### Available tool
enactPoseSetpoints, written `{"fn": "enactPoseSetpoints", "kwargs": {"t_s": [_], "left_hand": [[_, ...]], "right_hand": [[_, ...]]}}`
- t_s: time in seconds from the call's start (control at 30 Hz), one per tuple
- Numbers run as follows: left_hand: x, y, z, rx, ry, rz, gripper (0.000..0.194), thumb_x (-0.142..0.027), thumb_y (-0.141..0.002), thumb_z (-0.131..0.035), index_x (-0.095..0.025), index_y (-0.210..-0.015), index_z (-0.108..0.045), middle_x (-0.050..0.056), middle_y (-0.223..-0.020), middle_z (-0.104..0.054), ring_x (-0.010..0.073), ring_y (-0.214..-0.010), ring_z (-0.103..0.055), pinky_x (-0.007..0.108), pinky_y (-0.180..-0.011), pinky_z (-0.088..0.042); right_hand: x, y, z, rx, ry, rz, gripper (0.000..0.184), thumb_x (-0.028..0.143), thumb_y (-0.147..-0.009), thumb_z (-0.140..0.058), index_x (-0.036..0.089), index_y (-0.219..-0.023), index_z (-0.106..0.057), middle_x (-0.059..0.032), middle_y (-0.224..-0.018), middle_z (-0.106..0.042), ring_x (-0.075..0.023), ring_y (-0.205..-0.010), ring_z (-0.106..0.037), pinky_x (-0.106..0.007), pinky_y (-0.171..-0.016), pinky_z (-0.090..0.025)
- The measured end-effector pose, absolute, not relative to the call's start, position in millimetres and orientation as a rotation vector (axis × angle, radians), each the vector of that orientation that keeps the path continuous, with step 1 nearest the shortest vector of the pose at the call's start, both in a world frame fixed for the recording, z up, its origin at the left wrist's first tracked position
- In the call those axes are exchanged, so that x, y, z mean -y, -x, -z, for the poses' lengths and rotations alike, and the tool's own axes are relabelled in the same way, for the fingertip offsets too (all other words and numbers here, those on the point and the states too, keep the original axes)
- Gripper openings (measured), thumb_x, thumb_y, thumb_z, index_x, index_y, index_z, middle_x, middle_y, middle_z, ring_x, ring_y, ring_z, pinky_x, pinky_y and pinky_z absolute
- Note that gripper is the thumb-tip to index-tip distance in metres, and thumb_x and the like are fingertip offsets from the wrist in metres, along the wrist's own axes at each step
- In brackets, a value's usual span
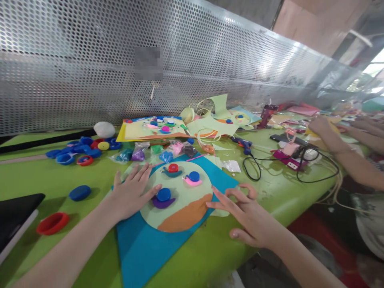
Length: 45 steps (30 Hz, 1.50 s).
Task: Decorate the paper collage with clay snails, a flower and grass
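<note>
A pale green paper circle [180, 192] with an orange patch [186, 214] lies on a blue sheet [150, 248]. Three clay snails with bottle-cap shells are on the circle: a purple snail [163, 203] with a blue cap, a pink snail [193, 182] with a blue cap, and a teal snail [173, 173] with a red cap. My left hand [132, 192] rests flat across the circle's left edge, fingers spread and holding nothing. At the right edge, my right hand [246, 212] has its fingers apart, the index and middle fingertips at the paper's rim.
Loose bottle caps [75, 152] are heaped at the left, near a blue cap [79, 193] and a red cap [53, 223]. Behind lie bags of clay [139, 152] and a finished-looking picture [153, 130]. A glue gun [243, 145] and its cord lie right. Another person's arm [339, 152] is farther right.
</note>
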<state>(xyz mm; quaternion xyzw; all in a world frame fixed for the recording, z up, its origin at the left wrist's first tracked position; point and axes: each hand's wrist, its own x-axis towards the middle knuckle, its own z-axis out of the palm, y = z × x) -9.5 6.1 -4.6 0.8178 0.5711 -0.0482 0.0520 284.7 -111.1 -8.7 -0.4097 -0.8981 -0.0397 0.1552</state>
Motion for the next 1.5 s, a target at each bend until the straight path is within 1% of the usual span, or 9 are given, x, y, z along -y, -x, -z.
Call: {"fn": "enactPoseSetpoints", "kwargs": {"t_s": [0.2,0.47,0.67,0.77,1.0,1.1,1.23,1.4,1.5], "left_hand": [[-5.3,9.2,3.2,-1.744,-2.487,0.169,0.073,-0.058,-0.085,-0.016,-0.017,-0.144,-0.002,0.003,-0.152,-0.008,0.0293,-0.139,-0.005,0.062,-0.106,0.001],[-5.5,8.5,1.7,-1.749,-2.493,0.216,0.072,-0.056,-0.085,-0.014,-0.015,-0.144,-0.004,0.002,-0.152,-0.006,0.0287,-0.139,-0.004,0.062,-0.106,0.000],[-5.1,7.7,0.8,-1.753,-2.494,0.228,0.071,-0.054,-0.086,-0.013,-0.015,-0.143,-0.002,0.002,-0.152,-0.006,0.0284,-0.140,-0.004,0.061,-0.107,0.001],[-4.4,7.3,-0.3,-1.749,-2.490,0.223,0.070,-0.054,-0.086,-0.014,-0.015,-0.143,-0.003,0.003,-0.152,-0.007,0.0290,-0.139,-0.005,0.062,-0.106,0.000],[-2.2,7.0,-1.2,-1.728,-2.503,0.135,0.069,-0.052,-0.088,-0.018,-0.013,-0.143,-0.007,0.007,-0.151,-0.012,0.0304,-0.139,-0.009,0.064,-0.105,-0.004],[-2.1,7.7,-0.9,-1.721,-2.504,0.107,0.069,-0.053,-0.087,-0.021,-0.013,-0.143,-0.010,0.008,-0.151,-0.014,0.0319,-0.138,-0.009,0.065,-0.105,-0.004],[-3.0,9.0,0.2,-1.704,-2.513,0.087,0.068,-0.053,-0.088,-0.018,-0.013,-0.143,-0.011,0.009,-0.151,-0.013,0.0325,-0.138,-0.010,0.066,-0.104,-0.004],[-3.9,8.6,1.7,-1.719,-2.513,0.070,0.069,-0.053,-0.087,-0.019,-0.012,-0.143,-0.012,0.010,-0.150,-0.015,0.0331,-0.138,-0.011,0.066,-0.104,-0.005],[-4.6,8.8,3.8,-1.733,-2.515,0.065,0.067,-0.051,-0.088,-0.018,-0.012,-0.143,-0.012,0.011,-0.150,-0.017,0.0340,-0.137,-0.013,0.067,-0.103,-0.006]], "right_hand": [[104.6,-288.9,7.5,2.555,1.196,0.101,0.070,0.058,-0.092,-0.008,0.015,-0.145,0.005,-0.0090,-0.107,-0.067,-0.0291,-0.097,-0.046,-0.052,-0.087,-0.017],[102.8,-290.9,9.2,2.551,1.271,0.207,0.066,0.055,-0.093,-0.012,0.017,-0.145,0.006,-0.0088,-0.109,-0.066,-0.0295,-0.097,-0.046,-0.056,-0.088,-0.015],[101.5,-297.0,10.8,2.427,1.308,0.020,0.072,0.061,-0.090,-0.003,0.016,-0.145,0.005,-0.0109,-0.112,-0.064,-0.0314,-0.105,-0.044,-0.050,-0.089,-0.020],[100.5,-299.7,10.9,2.390,1.313,0.007,0.073,0.062,-0.089,-0.005,0.016,-0.145,0.005,-0.0109,-0.116,-0.063,-0.0322,-0.111,-0.041,-0.048,-0.090,-0.021],[100.7,-295.1,8.4,2.478,1.280,-0.074,0.071,0.061,-0.090,-0.006,0.019,-0.144,0.009,-0.0087,-0.118,-0.062,-0.0323,-0.108,-0.042,-0.050,-0.089,-0.021],[101.0,-295.2,10.0,2.467,1.310,-0.022,0.071,0.061,-0.090,-0.004,0.018,-0.144,0.009,-0.0102,-0.118,-0.062,-0.0323,-0.108,-0.043,-0.051,-0.089,-0.020],[100.9,-297.1,12.4,2.448,1.359,0.090,0.073,0.062,-0.089,-0.004,0.015,-0.144,0.011,-0.0126,-0.121,-0.060,-0.0336,-0.116,-0.038,-0.053,-0.090,-0.018],[108.3,-281.2,10.3,2.516,1.313,0.079,0.079,0.063,-0.088,-0.003,0.009,-0.144,0.010,-0.0152,-0.122,-0.058,-0.0333,-0.116,-0.039,-0.051,-0.090,-0.022],[118.0,-261.0,11.4,2.546,1.245,0.038,0.085,0.068,-0.085,-0.004,0.009,-0.144,0.008,-0.0137,-0.119,-0.060,-0.0331,-0.115,-0.040,-0.052,-0.091,-0.024]]}}
